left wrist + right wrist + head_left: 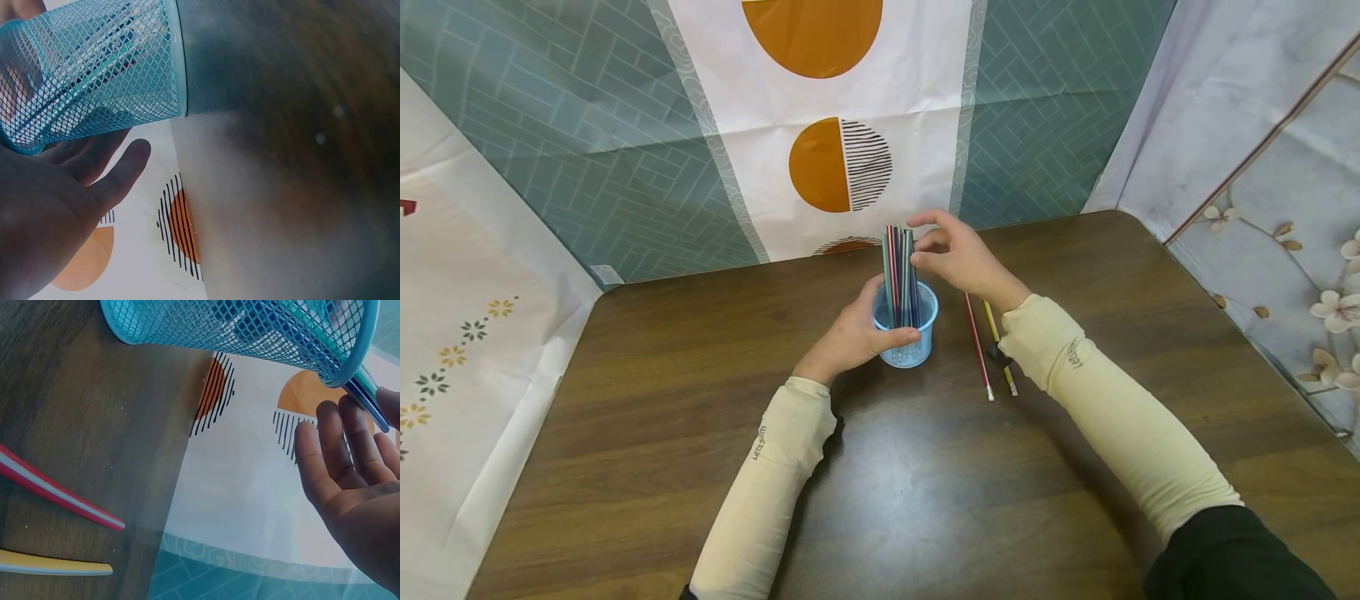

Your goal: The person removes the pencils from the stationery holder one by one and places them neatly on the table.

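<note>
The left hand (853, 335) curls around the blue mesh cup (907, 327), which stands mid-surface (700, 350). The right hand (958, 254) seems to pinch the upright pencils (900, 275) near their tops, though its grip is partly hidden. Steadying the cup firmly should prevent tipping; two pencils (988, 350) lie beside it.

Small dark lettering ran along each cream sleeve in the head view. On the left sleeve (760, 467), lower centre of the frame, a short word stood near the cuff, too small and tilted to be read with certainty. On the right sleeve (1097, 392), right of centre, a similar word stood near the wrist, equally unclear. Nothing else bore readable text.
</note>
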{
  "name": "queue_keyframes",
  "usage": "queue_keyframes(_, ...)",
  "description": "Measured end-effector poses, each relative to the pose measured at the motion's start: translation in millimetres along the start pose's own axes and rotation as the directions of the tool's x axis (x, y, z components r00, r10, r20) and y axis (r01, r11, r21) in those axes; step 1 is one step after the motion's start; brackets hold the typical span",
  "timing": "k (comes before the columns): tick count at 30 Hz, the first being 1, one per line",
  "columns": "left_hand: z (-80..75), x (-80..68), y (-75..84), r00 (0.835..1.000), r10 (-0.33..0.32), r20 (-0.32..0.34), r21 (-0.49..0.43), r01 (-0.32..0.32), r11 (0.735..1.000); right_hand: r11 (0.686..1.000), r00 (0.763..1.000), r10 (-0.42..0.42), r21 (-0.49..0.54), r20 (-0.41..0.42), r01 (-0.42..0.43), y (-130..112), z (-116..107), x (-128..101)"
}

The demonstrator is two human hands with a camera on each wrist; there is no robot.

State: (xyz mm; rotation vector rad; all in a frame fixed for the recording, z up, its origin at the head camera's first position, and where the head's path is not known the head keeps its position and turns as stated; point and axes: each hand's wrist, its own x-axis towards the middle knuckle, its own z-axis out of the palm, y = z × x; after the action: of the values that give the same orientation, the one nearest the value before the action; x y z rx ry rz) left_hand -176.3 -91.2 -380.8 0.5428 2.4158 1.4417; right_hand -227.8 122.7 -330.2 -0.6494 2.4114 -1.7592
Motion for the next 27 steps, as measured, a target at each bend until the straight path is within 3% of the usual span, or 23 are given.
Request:
queue_keyframes(10,0.9,-0.8,-0.4,1.000,0.004,-0.007,0.007,-0.004,1.000,1.000,0.998,0.022,-0.009,-0.055,-0.023,-4,-2,-1)
queue_keyframes(27,-0.7,-1.7,2.6,1.000,-0.023,-0.007,0.019,0.023,1.000,0.977,0.994,-0.019,0.211,-0.106,0.042,-10,-18,-5)
